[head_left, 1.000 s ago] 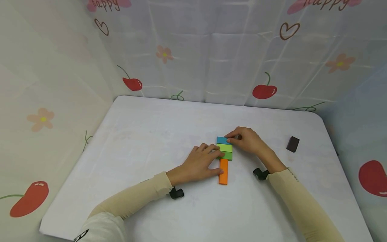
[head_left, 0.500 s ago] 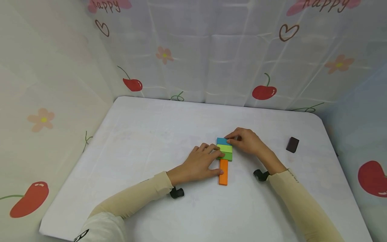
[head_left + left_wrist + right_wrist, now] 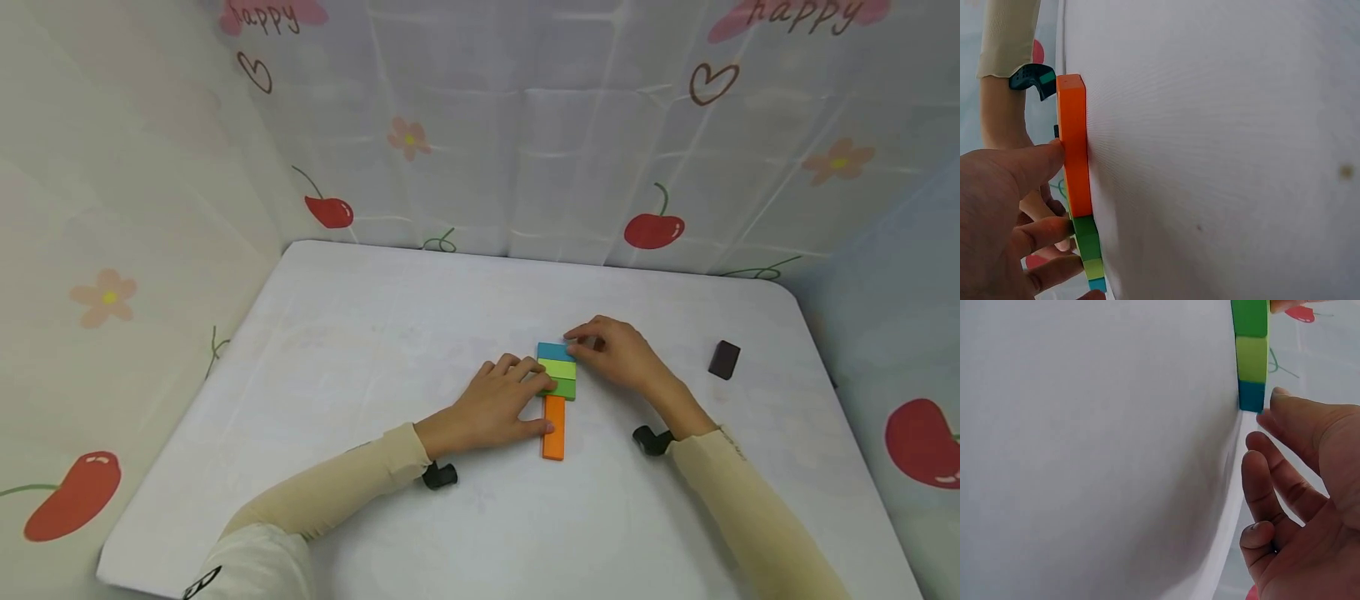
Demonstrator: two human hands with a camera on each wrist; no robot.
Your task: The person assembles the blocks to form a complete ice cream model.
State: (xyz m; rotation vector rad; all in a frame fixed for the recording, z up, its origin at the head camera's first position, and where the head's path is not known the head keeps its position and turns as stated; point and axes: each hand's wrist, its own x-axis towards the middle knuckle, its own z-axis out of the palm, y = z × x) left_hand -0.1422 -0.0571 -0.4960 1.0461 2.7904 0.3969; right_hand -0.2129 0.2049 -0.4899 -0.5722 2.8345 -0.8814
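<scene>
Flat blocks lie in a line on the white table: blue (image 3: pixel 553 351) farthest, then lime green (image 3: pixel 557 369), then darker green (image 3: pixel 566 389), all crosswise, touching. A long orange block (image 3: pixel 553 443) runs lengthwise from the green one towards the person. My left hand (image 3: pixel 491 408) rests over their left side, thumb touching the orange block and extended fingertips on the green ones, as the left wrist view also shows. At the blue block's right end is my right hand (image 3: pixel 618 357), fingers loosely bent. In the right wrist view a small gap separates its thumb from the blue block (image 3: pixel 1252 396).
A dark brown block (image 3: pixel 724 360) lies apart on the right of the white table (image 3: pixel 375 317). Black wrist cameras sit under both forearms, such as the left one (image 3: pixel 440 476). A printed curtain (image 3: pixel 517 150) stands behind the table's far edge.
My right hand has drawn slightly to the right, its fingertips coming off the blue block. The left hand and the blocks stay where they were.
</scene>
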